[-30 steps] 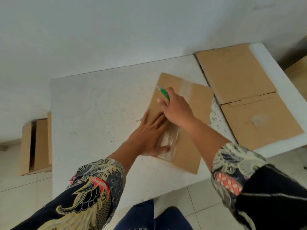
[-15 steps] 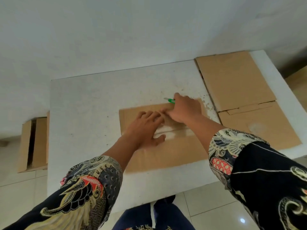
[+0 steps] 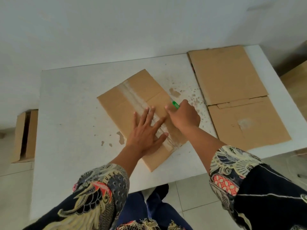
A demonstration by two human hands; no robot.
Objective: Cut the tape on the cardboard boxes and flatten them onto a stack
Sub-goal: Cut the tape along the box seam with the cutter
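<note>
1. Since half a second ago the cardboard box (image 3: 132, 103) has turned on the table (image 3: 69, 113): then it lay square to the near edge, now it sits diagonally, one corner pointing to the far wall and one to the person.
2. The left hand (image 3: 146, 131) stays flat on the box, fingers straight and spread, pressing it down across the tape (image 3: 134, 95).
3. The right hand (image 3: 184, 115) has shifted to the box's right edge and still grips the green cutter (image 3: 175, 104), fingers curled round it; only the green tip shows past the knuckles, and the blade cannot be made out.
4. The box is flat, plain brown, in the middle of the table. A strip of clear, glossy tape runs along its centre seam from the far edge to the near-right corner, where it looks wrinkled and partly lifted.
5. The stack of flattened boxes (image 3: 232, 90) lies at the right end of the table, apart from the box.
6. Another box (image 3: 25, 135) stands on the floor to the left.
</note>
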